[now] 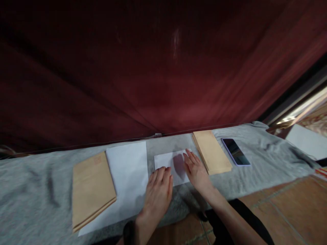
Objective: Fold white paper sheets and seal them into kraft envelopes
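Observation:
A small white sheet of paper (166, 160), apparently folded, lies flat on the grey cloth between my hands. My left hand (158, 189) rests over its lower left part, fingers side by side and stretched out. Near the right edge, my right hand (196, 170) lies on the same paper with its fingers extended and a shadow beneath them. Neither hand grips anything. To the left is a stack of larger white paper (129, 170), partly covered by brown envelopes (93, 187). Another pile of brown envelopes (213, 151) sits just right of my right hand.
A phone in a purple case (235, 152) lies right of the envelopes. Grey cloth (263, 156) covers the long, narrow surface, with a dark red curtain-like backdrop (163, 85) behind it. Tiled floor (291, 207) shows at the lower right, and a white object (308, 141) stands beyond.

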A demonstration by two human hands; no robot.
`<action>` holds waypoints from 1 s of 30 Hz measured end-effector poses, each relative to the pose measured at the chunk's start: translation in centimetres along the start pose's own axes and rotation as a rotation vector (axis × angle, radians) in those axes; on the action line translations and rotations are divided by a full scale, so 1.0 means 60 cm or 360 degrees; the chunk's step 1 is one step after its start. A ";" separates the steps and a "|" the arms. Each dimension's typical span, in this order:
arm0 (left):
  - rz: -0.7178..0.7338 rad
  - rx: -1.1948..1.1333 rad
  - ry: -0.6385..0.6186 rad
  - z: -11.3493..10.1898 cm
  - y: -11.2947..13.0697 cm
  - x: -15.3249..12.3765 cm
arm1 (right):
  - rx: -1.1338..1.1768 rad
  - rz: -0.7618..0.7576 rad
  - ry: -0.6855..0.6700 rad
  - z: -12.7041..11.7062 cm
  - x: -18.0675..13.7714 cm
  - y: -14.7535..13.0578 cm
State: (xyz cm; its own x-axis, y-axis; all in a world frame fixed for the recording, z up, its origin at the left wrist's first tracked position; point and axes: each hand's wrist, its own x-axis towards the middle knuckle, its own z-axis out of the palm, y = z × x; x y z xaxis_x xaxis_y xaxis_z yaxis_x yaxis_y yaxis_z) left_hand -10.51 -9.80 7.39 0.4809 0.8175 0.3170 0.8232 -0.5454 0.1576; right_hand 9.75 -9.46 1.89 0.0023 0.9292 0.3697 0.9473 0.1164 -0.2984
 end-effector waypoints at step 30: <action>-0.0110 0.0140 0.0315 0.141 -0.044 0.009 | -0.0183 0.0101 -0.0010 0.034 -0.006 -0.012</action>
State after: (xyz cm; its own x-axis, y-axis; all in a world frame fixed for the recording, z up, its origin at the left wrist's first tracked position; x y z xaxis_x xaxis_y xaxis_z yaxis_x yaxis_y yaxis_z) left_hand -9.85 -6.37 -0.77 0.3610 0.7955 0.4868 0.8795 -0.4640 0.1061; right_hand 8.41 -9.18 0.19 0.0620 0.9355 0.3477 0.9758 0.0164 -0.2183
